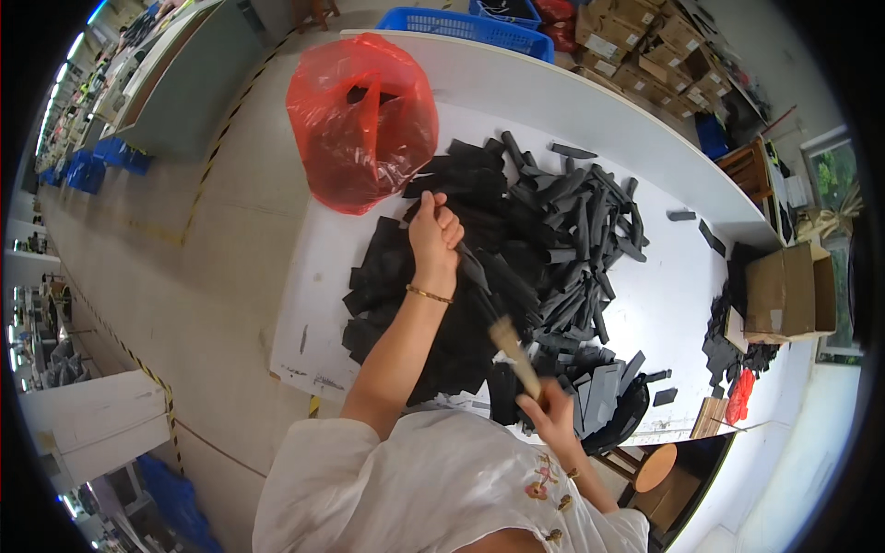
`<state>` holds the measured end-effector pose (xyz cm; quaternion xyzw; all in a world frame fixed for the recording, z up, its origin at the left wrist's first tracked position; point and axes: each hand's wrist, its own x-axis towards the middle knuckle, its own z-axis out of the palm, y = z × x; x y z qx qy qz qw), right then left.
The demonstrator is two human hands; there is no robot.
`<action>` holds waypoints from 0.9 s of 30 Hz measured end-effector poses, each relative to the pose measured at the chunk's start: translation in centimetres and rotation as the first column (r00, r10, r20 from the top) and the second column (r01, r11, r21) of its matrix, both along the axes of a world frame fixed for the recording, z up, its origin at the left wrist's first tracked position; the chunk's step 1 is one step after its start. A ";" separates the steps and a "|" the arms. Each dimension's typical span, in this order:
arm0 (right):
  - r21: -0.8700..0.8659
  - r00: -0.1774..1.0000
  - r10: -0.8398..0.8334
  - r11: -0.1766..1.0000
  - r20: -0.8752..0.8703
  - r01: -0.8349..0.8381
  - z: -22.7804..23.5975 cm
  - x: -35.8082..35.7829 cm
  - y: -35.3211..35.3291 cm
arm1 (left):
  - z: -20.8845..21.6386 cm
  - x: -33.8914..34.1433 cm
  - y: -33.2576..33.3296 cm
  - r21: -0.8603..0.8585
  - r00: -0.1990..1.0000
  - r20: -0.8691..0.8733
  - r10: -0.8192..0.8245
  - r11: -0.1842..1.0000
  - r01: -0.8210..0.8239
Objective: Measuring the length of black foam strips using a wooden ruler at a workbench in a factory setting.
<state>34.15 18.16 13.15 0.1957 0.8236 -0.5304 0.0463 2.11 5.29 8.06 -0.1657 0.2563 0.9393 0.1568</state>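
My left hand is closed around one end of a narrow black fabric piece, above a dark heap. My right hand, close to my body, grips a tan, flat stick that looks like wood and is slightly blurred. The stick's far end meets the black piece; whether it sits inside or against it, I cannot tell. Below my hands spreads a large pile of flat black fabric pieces. To its right lie many rolled, tube-like black pieces.
A red plastic bag stands at the white table's far left corner. Near my right hand are grey flat pieces and a black curved item. A cardboard box is at the right. Beyond the table's raised back edge sits a blue basket.
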 end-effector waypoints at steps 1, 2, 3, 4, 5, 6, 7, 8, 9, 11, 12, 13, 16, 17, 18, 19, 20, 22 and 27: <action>0.057 0.998 -0.028 0.998 -0.055 0.031 0.5 -2.8 -0.4 | -0.6 1.1 0.9 0.008 0.999 0.047 0.000 1.000 -0.001; 0.028 0.971 -0.102 0.993 -0.218 0.110 0.4 -5.8 -1.4 | -0.7 2.4 2.4 0.020 0.996 0.091 -0.016 1.000 0.015; 0.061 0.939 -0.114 0.988 -0.325 0.141 -0.7 -8.6 -1.7 | -0.7 3.8 3.4 0.010 0.989 0.145 -0.023 1.000 0.022; 0.227 0.851 -0.021 0.960 -0.525 0.164 -1.0 -11.3 -1.5 | -0.4 5.2 4.4 -0.037 0.981 0.185 -0.060 0.997 0.068; 0.229 0.763 0.008 0.956 -0.647 0.184 -1.5 -13.6 -0.9 | 0.3 6.0 5.0 -0.084 0.971 0.222 -0.093 0.990 0.114; -0.096 0.836 -0.200 0.980 -0.511 0.176 -0.9 -13.3 -0.7 | 1.0 6.5 5.1 -0.070 0.948 0.294 -0.121 0.987 0.148; -0.416 0.894 -0.327 0.891 -0.306 0.183 0.4 -13.3 -0.7 | 0.2 5.6 4.0 -0.079 0.952 0.289 -0.102 0.988 0.130; -0.556 0.885 -0.368 0.815 -0.284 0.160 2.0 -12.8 -0.5 | -1.5 4.3 2.3 -0.150 0.969 0.246 -0.010 0.987 0.048; -0.683 0.880 -0.403 0.718 -0.252 0.134 3.4 -12.3 0.0 | -3.0 3.1 0.4 -0.219 0.976 0.199 0.084 0.975 -0.039; -0.697 0.866 -0.436 0.700 -0.244 0.155 4.7 -12.5 1.8 | -2.1 1.0 -2.6 -0.211 0.983 0.008 0.184 0.961 -0.178; -0.637 0.889 -0.409 0.745 -0.206 0.195 4.8 -13.4 2.6 | -0.4 1.1 -1.0 -0.299 0.989 -0.087 0.119 0.944 -0.140; -0.575 0.910 -0.387 0.783 -0.150 0.238 4.8 -13.7 3.0 | 3.2 2.2 1.2 -0.391 0.985 -0.167 0.040 0.914 -0.103; -0.333 0.901 -0.363 0.902 -0.237 0.275 3.7 -15.4 3.0 | 3.6 6.4 3.0 -0.700 0.517 -0.515 -0.684 0.683 0.207; -0.334 0.900 -0.366 0.901 -0.239 0.278 2.9 -15.8 3.6 | 4.8 8.2 2.5 -0.676 0.368 -0.295 -0.882 0.465 0.572; -0.252 0.866 -0.375 0.920 -0.333 0.301 2.4 -16.4 3.7 | 3.9 9.7 2.1 -0.536 0.414 -0.229 -0.881 0.469 0.702; -0.166 0.822 -0.390 0.921 -0.416 0.353 1.7 -16.9 4.0 | 2.5 10.7 2.3 -0.358 0.431 -0.156 -0.889 0.458 0.814; -0.130 0.813 -0.390 0.919 -0.433 0.371 1.1 -17.4 4.1 | 2.6 11.2 2.3 -0.357 0.425 -0.153 -0.892 0.452 0.818; -0.136 0.722 -0.526 0.839 -0.449 0.527 1.4 -18.8 4.9 | 2.9 12.1 2.0 -0.428 0.541 -0.209 -0.815 0.574 0.698; -0.296 0.460 -0.760 0.619 -0.460 0.727 4.8 -23.5 14.2 | 0.0 13.1 -0.6 -0.454 0.510 -0.105 -0.854 0.497 0.739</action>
